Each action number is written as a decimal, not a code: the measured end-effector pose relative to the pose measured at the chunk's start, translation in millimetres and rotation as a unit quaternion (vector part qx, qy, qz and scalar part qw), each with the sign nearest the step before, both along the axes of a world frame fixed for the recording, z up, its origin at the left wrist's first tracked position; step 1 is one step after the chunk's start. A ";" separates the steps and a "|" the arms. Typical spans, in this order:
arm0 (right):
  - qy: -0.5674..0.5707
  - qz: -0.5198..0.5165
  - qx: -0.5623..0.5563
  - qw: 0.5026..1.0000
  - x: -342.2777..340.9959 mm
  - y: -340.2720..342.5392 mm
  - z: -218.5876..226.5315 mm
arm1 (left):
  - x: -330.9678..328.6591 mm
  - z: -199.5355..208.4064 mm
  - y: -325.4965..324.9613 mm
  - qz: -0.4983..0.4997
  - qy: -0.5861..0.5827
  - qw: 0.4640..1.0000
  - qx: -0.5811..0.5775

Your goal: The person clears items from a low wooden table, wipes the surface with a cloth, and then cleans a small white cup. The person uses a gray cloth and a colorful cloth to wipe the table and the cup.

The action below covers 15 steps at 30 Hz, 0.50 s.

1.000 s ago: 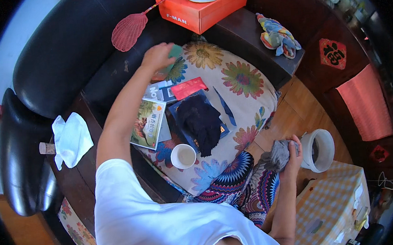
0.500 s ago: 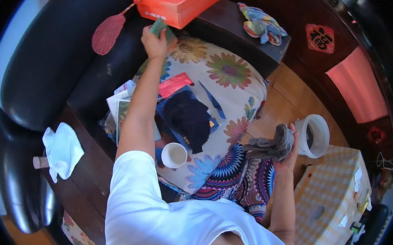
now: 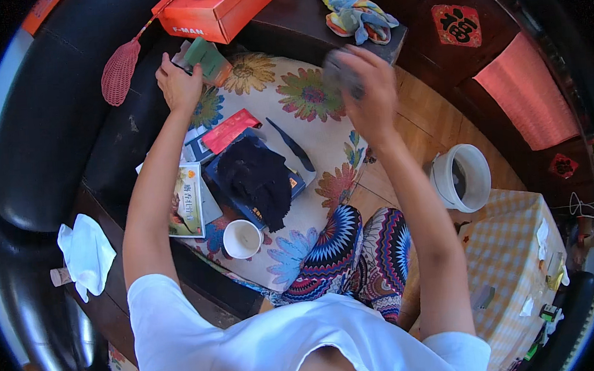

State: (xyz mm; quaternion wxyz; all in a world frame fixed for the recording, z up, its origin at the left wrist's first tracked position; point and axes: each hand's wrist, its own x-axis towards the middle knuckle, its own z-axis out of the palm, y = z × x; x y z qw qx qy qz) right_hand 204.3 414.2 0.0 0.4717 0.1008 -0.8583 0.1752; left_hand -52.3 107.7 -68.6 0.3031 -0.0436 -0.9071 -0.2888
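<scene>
My left hand (image 3: 180,87) reaches to the far left of the flowered cushion (image 3: 313,67). Its thumb and fingers curve round the pale near end of a small green and orange box (image 3: 207,57). My right hand (image 3: 372,90) is raised over the cushion's right side, closed on a crumpled grey cloth (image 3: 342,75); hand and cloth are blurred by motion. Between my arms, a dark cloth (image 3: 255,181) lies heaped on a blue book (image 3: 297,184). Beside it are a red packet (image 3: 231,130), a dark blade-shaped strip (image 3: 290,143) and a white cup (image 3: 242,239).
An orange box (image 3: 223,15) stands at the back beside a pink fly swatter (image 3: 122,72). A multicoloured cloth (image 3: 357,16) lies on the dark ledge. A white bucket (image 3: 462,177) stands right, by a checked tablecloth (image 3: 504,240). A pale blue cloth (image 3: 87,255) hangs left.
My right hand has lifted the grey cloth from beside the bucket, up and away toward the far side. My left hand stays at the green box, which has shifted slightly. The view has turned.
</scene>
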 end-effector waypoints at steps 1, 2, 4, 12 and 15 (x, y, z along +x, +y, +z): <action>-0.016 0.005 0.120 0.993 -29.1 10.3 -0.6 | 5.0 3.5 -4.5 -0.021 0.013 0.999 -0.027; -0.034 0.009 0.242 0.970 -52.3 19.6 -3.5 | 10.7 4.8 -5.5 -0.043 0.024 0.998 -0.049; -0.077 -0.017 0.362 0.929 -68.7 52.9 -20.1 | 24.9 12.9 -16.9 -0.109 0.030 0.991 -0.075; -0.176 -0.144 0.154 0.962 76.9 177.7 -78.1 | 166.8 82.6 -80.9 -0.367 -0.195 0.901 -0.124; -0.090 -0.177 -0.278 0.940 129.7 201.4 -96.6 | 210.5 91.6 -88.1 -0.383 -0.262 0.878 -0.116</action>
